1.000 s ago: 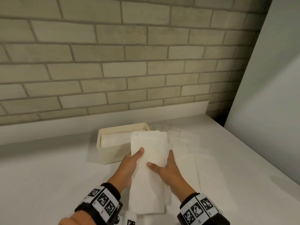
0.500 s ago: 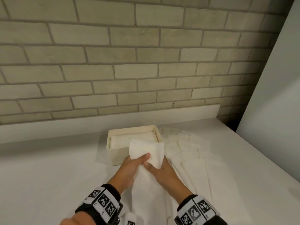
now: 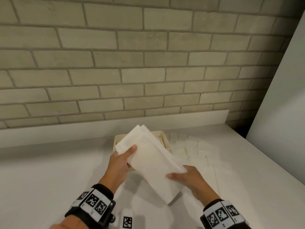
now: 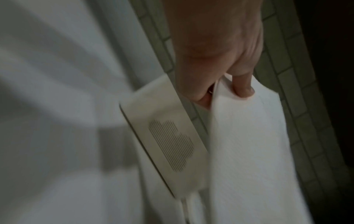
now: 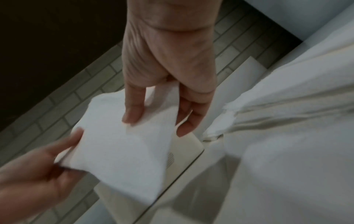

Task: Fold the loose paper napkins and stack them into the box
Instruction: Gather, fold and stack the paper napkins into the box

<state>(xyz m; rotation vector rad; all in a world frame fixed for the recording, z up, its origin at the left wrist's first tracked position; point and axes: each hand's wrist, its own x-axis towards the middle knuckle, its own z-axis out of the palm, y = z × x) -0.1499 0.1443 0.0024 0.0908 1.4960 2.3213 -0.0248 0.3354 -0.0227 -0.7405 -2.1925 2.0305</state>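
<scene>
Spread over the right of the table [image 3: 49, 171]: loose napkins [image 3: 194, 146], with the box [image 3: 165, 140] at the far middle. Held tilted in the air above the box: one folded napkin [image 3: 153, 162], pinched at its far-left corner by the left hand [image 3: 120, 164] and at its near-right edge by the right hand [image 3: 189, 177]. Light, limp and easily creased or torn, so best gripped gently at opposite ends to keep the fold flat.

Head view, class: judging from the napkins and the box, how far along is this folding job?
Done: nothing can be confirmed, since the small cream plastic box is mostly hidden and its contents cannot be seen. In hand: the left hand and right hand hold a folded white paper napkin above the box, not yet placed. Left: loose white napkins remain spread on the white counter beside the box.
</scene>
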